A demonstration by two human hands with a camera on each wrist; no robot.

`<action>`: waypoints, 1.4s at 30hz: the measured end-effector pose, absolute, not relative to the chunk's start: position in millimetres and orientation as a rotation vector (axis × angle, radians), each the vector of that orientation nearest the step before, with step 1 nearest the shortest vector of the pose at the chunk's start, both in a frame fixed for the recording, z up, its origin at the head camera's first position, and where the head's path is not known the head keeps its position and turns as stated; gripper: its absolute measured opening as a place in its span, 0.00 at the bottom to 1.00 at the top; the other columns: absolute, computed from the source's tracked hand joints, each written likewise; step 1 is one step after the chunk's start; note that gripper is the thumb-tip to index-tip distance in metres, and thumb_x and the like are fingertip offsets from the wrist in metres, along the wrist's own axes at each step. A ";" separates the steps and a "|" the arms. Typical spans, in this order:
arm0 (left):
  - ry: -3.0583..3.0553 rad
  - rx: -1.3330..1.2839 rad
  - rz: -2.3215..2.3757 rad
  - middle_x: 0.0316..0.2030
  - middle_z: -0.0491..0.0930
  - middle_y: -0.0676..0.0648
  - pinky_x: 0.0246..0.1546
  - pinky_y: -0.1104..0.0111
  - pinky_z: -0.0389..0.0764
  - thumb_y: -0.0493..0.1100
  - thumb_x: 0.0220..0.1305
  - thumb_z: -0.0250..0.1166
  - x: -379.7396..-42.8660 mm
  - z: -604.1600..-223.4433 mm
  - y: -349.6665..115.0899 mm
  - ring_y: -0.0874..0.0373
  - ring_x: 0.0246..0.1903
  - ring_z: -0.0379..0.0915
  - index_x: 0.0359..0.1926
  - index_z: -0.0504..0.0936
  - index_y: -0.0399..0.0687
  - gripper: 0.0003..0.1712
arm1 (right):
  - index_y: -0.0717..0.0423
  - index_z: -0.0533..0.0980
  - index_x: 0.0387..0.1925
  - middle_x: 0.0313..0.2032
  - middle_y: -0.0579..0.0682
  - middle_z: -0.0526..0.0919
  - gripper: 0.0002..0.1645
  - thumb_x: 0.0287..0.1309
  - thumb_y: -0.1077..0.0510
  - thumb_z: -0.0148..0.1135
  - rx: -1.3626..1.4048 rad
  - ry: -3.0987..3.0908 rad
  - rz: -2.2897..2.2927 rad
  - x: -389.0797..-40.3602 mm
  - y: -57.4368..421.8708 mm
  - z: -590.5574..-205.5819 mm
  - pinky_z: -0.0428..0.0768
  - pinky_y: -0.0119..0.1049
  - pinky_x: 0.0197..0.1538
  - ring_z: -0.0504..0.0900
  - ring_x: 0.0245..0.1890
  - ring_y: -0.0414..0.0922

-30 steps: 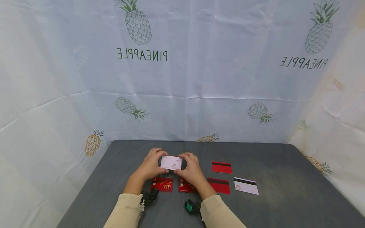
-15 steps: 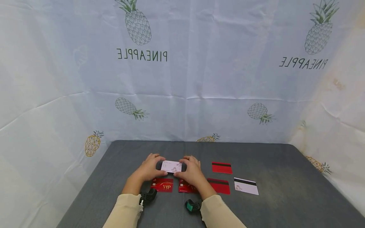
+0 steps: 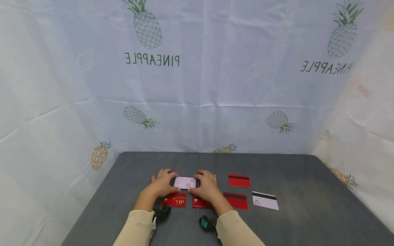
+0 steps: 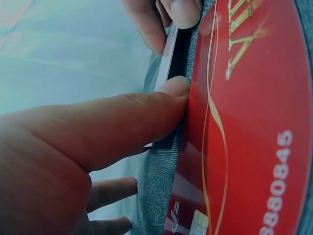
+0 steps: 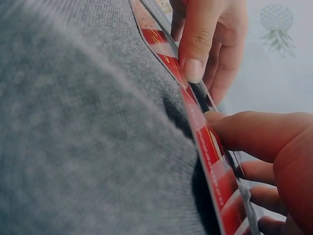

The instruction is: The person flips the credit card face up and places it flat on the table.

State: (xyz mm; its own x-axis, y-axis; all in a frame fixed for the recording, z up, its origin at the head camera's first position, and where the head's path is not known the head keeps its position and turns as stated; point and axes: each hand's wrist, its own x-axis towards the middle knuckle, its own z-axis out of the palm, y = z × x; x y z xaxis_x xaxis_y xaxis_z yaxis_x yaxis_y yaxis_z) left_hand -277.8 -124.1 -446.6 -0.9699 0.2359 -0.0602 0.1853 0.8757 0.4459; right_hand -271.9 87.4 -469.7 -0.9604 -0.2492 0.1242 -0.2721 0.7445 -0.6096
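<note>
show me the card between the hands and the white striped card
Held card [image 3: 185,182]: head view, middle of its face
White striped card [image 3: 266,202]: head view, white area below its stripe

A dark grey, fabric-textured table [image 3: 307,191] with rounded far corners is enclosed at the back and sides by a creased white cloth curtain [image 3: 234,126]. Large green line-drawn pineapples [image 3: 147,29] are printed above mirrored dark-green PINEAPPLE lettering [image 3: 152,59]; smaller yellow-orange pineapples [image 3: 99,158] are printed near the table's edges.
</note>
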 end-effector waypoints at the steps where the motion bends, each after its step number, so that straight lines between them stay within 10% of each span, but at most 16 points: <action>1: 2.934 0.329 0.680 0.68 0.64 0.36 0.63 0.27 0.47 0.53 0.53 0.75 -277.8 -446.8 -123.9 0.31 0.71 0.48 0.60 0.78 0.52 0.33 | 0.53 0.79 0.57 0.66 0.57 0.69 0.35 0.48 0.44 0.75 0.433 -2.900 1.021 -271.9 87.3 -469.5 0.45 0.68 0.71 0.59 0.70 0.60; 24: 2.955 0.360 0.697 0.67 0.64 0.35 0.62 0.26 0.47 0.54 0.53 0.74 -278.4 -444.9 -124.3 0.31 0.71 0.50 0.60 0.78 0.51 0.33 | 0.56 0.77 0.59 0.64 0.59 0.72 0.35 0.53 0.43 0.70 0.463 -2.880 1.069 -266.6 95.1 -455.0 0.50 0.67 0.71 0.65 0.67 0.61; 42: 3.002 0.456 0.774 0.65 0.68 0.38 0.64 0.30 0.50 0.55 0.57 0.70 -271.8 -444.1 -103.5 0.40 0.68 0.59 0.63 0.75 0.46 0.35 | 0.58 0.77 0.59 0.64 0.55 0.72 0.35 0.53 0.44 0.72 0.498 -2.902 0.898 -218.3 220.8 -445.4 0.68 0.62 0.64 0.63 0.68 0.59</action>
State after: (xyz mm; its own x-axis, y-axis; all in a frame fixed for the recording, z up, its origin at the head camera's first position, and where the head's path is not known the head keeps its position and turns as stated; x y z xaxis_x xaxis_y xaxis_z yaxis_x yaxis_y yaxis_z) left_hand -271.8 -103.5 -444.1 -0.9576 0.2806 0.0646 0.2769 0.8355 0.4746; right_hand -218.3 220.8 -445.4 -0.9456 -0.2864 0.1542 -0.3234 0.7775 -0.5393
